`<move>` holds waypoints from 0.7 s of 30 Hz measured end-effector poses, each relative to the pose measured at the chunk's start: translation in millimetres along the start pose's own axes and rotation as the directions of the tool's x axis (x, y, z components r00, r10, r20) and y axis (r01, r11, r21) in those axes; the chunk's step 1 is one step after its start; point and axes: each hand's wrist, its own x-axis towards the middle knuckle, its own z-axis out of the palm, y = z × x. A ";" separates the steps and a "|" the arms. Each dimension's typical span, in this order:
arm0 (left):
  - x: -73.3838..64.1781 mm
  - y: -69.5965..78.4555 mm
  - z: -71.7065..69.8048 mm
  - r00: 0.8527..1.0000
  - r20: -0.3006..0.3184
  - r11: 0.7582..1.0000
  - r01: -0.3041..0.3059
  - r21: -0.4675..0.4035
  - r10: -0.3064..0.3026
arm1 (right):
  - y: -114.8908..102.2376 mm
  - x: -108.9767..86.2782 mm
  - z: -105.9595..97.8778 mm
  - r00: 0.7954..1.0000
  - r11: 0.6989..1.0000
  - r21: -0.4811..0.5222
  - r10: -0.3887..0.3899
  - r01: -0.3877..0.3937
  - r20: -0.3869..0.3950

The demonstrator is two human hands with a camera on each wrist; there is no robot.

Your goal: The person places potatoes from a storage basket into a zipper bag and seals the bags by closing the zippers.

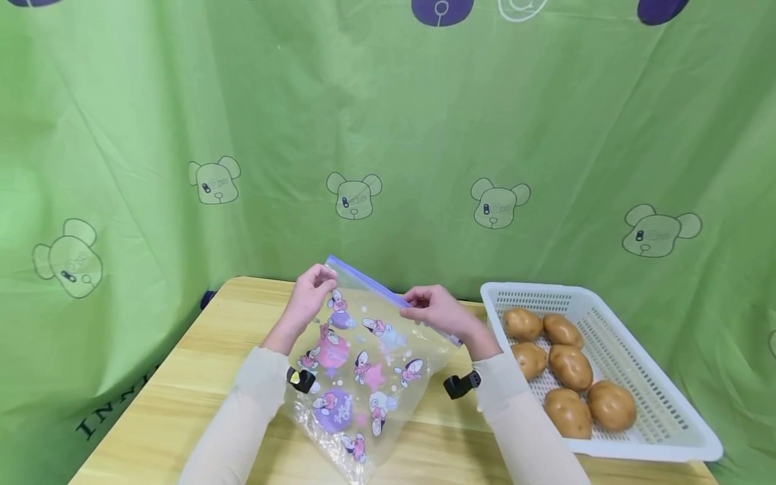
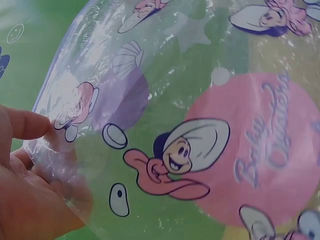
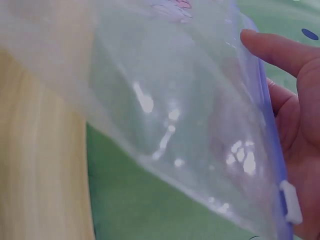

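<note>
The see-through zip-top bag [image 1: 348,417] with cartoon oyster prints is up in front of the person, over the desk [image 1: 200,384], held at its upper edge by two hands and slanting so that its bluish-purple zip strip [image 1: 366,279] runs down toward the right. The left hand [image 1: 311,294] pinches the film by the upper left corner, thumb on the near side and other fingers behind the plastic; the right hand [image 1: 438,310] grips the strip itself, past its middle, with the white slider [image 3: 291,202] just beside it near the strip's lower end. The step in hand looks to be managing the bag's mouth, and it would go best with even tension: lift the right end level with the left, so the strip runs straight instead of kinking at the pinch. Since the film looks thin and slippery, a firm pinch close under the strip should serve better than a handful of it (tugging hard at one corner could crease or stretch it). Whether the two lips are parted cannot be told from here, so feel for both layers before pulling. Elbow room matters too: the white plastic basket [image 1: 655,384] of potatoes [image 1: 570,367] stands on the desk near the right forearm, and that sleeve should be kept from nudging its rim.
</note>
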 end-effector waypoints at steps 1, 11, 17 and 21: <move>0.6 0.8 1.1 1.000 0.003 1.000 -0.008 0.003 0.008 | 2.3 -1.2 1.7 1.000 1.000 0.008 0.010 -0.010 0.005; 9.6 2.8 4.8 0.998 -0.018 0.998 -0.057 0.033 0.058 | 26.8 -10.6 21.9 0.999 0.991 0.134 0.018 -0.012 -0.039; 14.1 3.2 8.3 0.997 -0.067 0.994 -0.040 0.100 0.047 | 13.5 -23.6 35.9 0.995 0.992 0.123 -0.010 0.022 -0.096; 15.8 2.5 11.6 0.995 -0.084 0.991 -0.040 0.131 0.051 | 7.1 -32.0 42.3 0.990 0.992 0.125 -0.006 0.024 -0.143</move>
